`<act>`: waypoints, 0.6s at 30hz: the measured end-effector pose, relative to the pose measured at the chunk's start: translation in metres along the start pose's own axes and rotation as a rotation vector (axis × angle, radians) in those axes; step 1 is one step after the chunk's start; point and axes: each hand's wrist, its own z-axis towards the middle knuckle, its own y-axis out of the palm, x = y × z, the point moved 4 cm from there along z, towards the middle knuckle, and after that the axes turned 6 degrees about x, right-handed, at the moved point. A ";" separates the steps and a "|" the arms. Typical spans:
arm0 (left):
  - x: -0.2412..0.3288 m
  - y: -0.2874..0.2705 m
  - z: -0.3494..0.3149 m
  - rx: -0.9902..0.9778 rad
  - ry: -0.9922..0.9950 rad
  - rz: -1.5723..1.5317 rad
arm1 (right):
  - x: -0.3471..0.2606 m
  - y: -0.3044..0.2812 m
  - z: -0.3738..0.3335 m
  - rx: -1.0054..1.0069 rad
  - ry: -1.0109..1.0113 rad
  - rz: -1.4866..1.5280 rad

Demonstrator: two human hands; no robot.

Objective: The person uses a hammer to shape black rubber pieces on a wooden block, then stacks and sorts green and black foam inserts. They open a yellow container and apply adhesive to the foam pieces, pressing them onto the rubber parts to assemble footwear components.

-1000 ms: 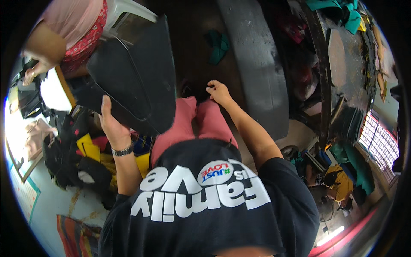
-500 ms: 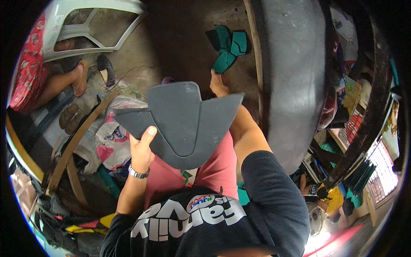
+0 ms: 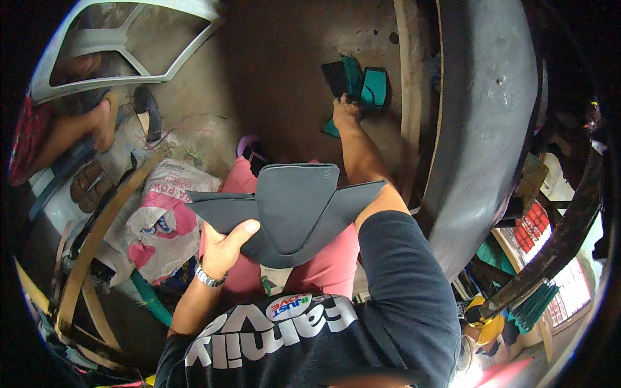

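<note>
My left hand (image 3: 224, 248) is closed on the left side of a dark grey cut panel (image 3: 294, 210), thumb on top. This flat, flexible-looking panel has two pointed wings and a rounded tongue-shaped section in the middle; it lies above my lap. My right hand (image 3: 347, 111) reaches down to the floor, fingers partly apart, at the edges of several small cut pieces. Among these are a black piece (image 3: 334, 79), a green piece (image 3: 374, 88) with a dark outline, and a lower green piece (image 3: 330, 128) mostly covered by my hand. Small detail at the fingertips is unclear.
A long grey padded surface (image 3: 482, 129) runs along my right, beside a wooden plank (image 3: 409, 71). To the left lie a printed sack (image 3: 165, 216), wooden strips (image 3: 87, 265) and a black shoe (image 3: 146, 113). A white frame (image 3: 123, 81) and another person's bare foot (image 3: 105, 123) are farther left.
My right hand has moved farther out over the small pieces, covering much of the lower green one. The dark grey panel in my left hand is lower and nearer me. The view has shifted.
</note>
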 end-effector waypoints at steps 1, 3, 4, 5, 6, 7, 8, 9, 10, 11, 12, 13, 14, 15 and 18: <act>0.000 -0.001 0.002 -0.004 0.002 -0.002 | 0.006 -0.001 0.004 -0.001 -0.034 -0.036; 0.000 -0.002 0.002 0.000 0.003 -0.015 | 0.017 -0.004 0.011 -0.006 -0.102 -0.106; 0.001 -0.002 0.000 0.007 0.005 -0.029 | 0.022 -0.010 0.011 0.065 -0.075 -0.081; 0.002 -0.002 -0.003 0.012 0.012 -0.054 | 0.025 -0.016 0.009 0.138 -0.049 -0.055; 0.004 -0.003 -0.007 0.024 0.024 -0.048 | 0.029 -0.022 0.004 0.159 -0.005 -0.036; 0.008 -0.001 -0.012 0.030 0.038 -0.054 | 0.027 -0.030 -0.003 0.158 -0.062 -0.009; 0.012 0.000 -0.018 0.034 0.050 -0.078 | 0.022 -0.036 -0.014 0.106 -0.094 0.009; 0.017 0.001 -0.026 0.056 0.046 -0.101 | 0.019 -0.045 -0.027 0.070 -0.120 0.027; 0.023 0.003 -0.034 0.074 0.042 -0.145 | 0.013 -0.057 -0.047 0.151 -0.131 0.093; 0.031 0.005 -0.042 0.099 0.038 -0.222 | 0.001 -0.070 -0.068 0.202 -0.174 0.049; 0.042 0.009 -0.047 0.058 0.076 -0.279 | -0.010 -0.084 -0.087 0.217 -0.043 0.116; 0.054 0.012 -0.055 0.048 0.082 -0.273 | -0.016 -0.097 -0.116 0.278 -0.208 0.119; 0.067 0.015 -0.063 0.031 0.097 -0.309 | -0.024 -0.110 -0.139 0.246 -0.174 0.240; 0.082 0.020 -0.071 0.015 0.114 -0.343 | -0.024 -0.121 -0.167 0.258 -0.099 0.396; 0.132 0.036 -0.098 0.010 0.101 -0.488 | -0.033 -0.156 -0.251 0.257 -0.191 0.521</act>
